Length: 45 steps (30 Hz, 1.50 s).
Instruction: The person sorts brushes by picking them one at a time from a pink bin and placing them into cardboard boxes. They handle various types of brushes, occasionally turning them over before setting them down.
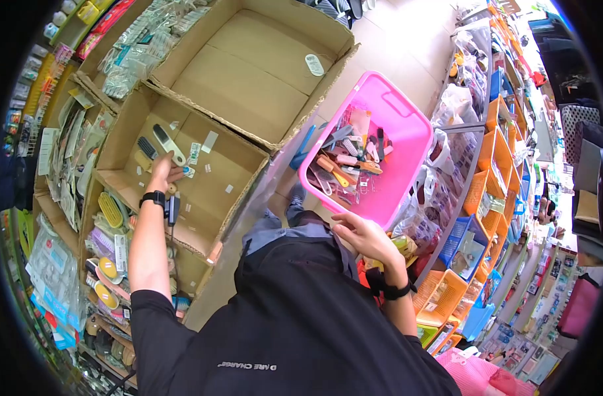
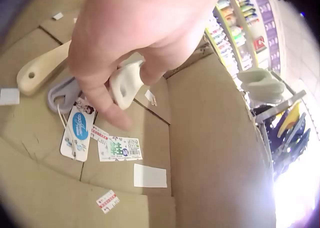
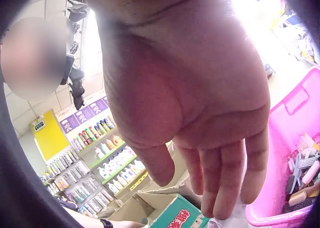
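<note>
Brush in the left hand: its pale handle's end is pinched between thumb and fingers, closed to the handle's width, inside the cardboard box. Only that end is held, so the heavier-looking head could swing or twist the handle loose. Just beside the fingers lies a grey handle; its tag has a string loop that could snag a fingertip and drag it along. Loose labels below the fingertips could cling to them. The right hand is open and empty, close to the pink tub; a careless sweep of its fingers could knock the rim.
</note>
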Each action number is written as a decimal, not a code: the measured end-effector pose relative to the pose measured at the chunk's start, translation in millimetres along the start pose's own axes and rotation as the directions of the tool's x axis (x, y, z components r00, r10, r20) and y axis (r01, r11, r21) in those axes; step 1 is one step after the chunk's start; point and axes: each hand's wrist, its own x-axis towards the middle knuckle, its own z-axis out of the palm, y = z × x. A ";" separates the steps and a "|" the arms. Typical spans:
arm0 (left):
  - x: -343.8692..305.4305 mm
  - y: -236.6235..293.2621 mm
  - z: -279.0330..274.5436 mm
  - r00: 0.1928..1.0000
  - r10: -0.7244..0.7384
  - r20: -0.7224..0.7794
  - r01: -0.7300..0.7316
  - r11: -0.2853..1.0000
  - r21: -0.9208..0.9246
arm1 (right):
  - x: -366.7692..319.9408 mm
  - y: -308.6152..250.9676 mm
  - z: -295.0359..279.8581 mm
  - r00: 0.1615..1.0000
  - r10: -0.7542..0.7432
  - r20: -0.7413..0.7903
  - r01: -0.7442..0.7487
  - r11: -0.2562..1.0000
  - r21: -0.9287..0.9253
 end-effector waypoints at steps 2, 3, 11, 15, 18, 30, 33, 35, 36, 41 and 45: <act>-19.4 -0.7 -2.0 0.997 0.049 -0.054 -0.039 0.984 0.176 | 24.0 33.8 -1.9 0.998 0.023 0.058 -0.036 0.971 0.238; -33.8 -0.6 0.5 0.993 0.091 -0.071 -0.075 0.974 0.213 | 36.9 49.3 -2.6 0.995 0.027 0.092 -0.058 0.933 0.355; -167.2 -40.5 66.1 0.968 0.245 0.058 -0.249 0.965 0.087 | 128.3 203.9 -3.7 0.887 0.456 -0.074 -0.288 0.672 0.682; -193.2 -79.5 108.9 0.874 0.480 0.073 -0.471 0.802 0.367 | 160.9 289.2 0.1 0.776 0.624 -0.089 -0.396 0.592 0.701; -225.1 -61.7 147.5 0.807 0.580 0.113 -0.478 0.528 0.702 | 177.3 324.1 3.8 0.680 0.724 -0.114 -0.489 0.564 0.666; -218.3 -62.7 157.4 0.848 0.528 0.049 -0.371 0.525 0.766 | 211.6 353.9 6.1 0.630 0.763 -0.144 -0.696 0.637 0.331; -218.4 -62.9 157.1 0.855 0.516 0.049 -0.369 0.540 0.756 | 213.1 366.2 17.0 0.681 0.671 -0.293 -0.628 0.741 0.237; -217.8 -63.7 156.1 0.858 0.511 0.055 -0.373 0.547 0.749 | 213.5 369.1 16.4 0.742 0.642 -0.193 -0.584 0.761 0.283; -217.4 -63.5 156.4 0.857 0.513 0.058 -0.378 0.547 0.747 | 214.4 372.2 16.0 0.770 0.621 -0.146 -0.561 0.768 0.307; -218.2 -64.6 155.8 0.873 0.486 0.045 -0.358 0.575 0.736 | 211.3 375.6 14.3 0.818 0.565 -0.107 -0.512 0.800 0.314; -214.6 -67.2 150.8 0.892 0.451 0.042 -0.341 0.608 0.717 | 191.6 333.6 -2.3 0.898 0.440 -0.002 -0.338 0.692 0.637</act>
